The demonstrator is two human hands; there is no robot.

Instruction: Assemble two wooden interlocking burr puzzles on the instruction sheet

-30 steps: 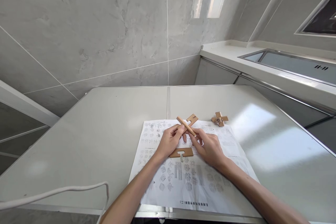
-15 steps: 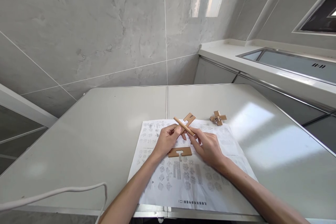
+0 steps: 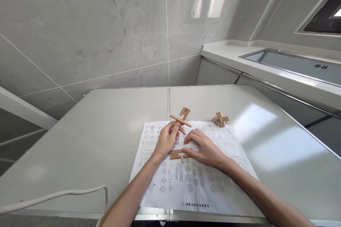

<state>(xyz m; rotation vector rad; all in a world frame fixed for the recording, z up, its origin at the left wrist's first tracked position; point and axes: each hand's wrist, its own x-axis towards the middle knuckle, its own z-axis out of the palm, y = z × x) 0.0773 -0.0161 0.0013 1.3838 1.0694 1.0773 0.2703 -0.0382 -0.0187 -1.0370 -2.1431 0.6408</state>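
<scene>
Two crossed wooden puzzle pieces [image 3: 184, 112] are pinched in my left hand [image 3: 167, 137], above the far part of a printed sheet [image 3: 170, 197]. One piece is a flat notched board with a dark mark; the other lies edge-on across it. My right hand [image 3: 204, 147] is apart from them, fingers spread and curved, its thumb over the right end of a flat slotted wooden piece [image 3: 174, 154] lying on the sheet. Whether the thumb touches that piece I cannot tell. An assembled wooden cross puzzle [image 3: 220, 120] sits at the sheet's far right corner.
The sheet lies on a pale table [image 3: 106, 142] with a seam down its middle. A white cable [image 3: 66, 192] crosses the near left. Behind stands a grey tiled wall [image 3: 106, 25]; a counter [image 3: 223, 50] with a sink [image 3: 293, 64] runs along the right.
My right hand has let go of the crossed pieces and moved down toward the slotted piece on the sheet. My left hand keeps the crossed pieces, now slightly higher, further left and turned.
</scene>
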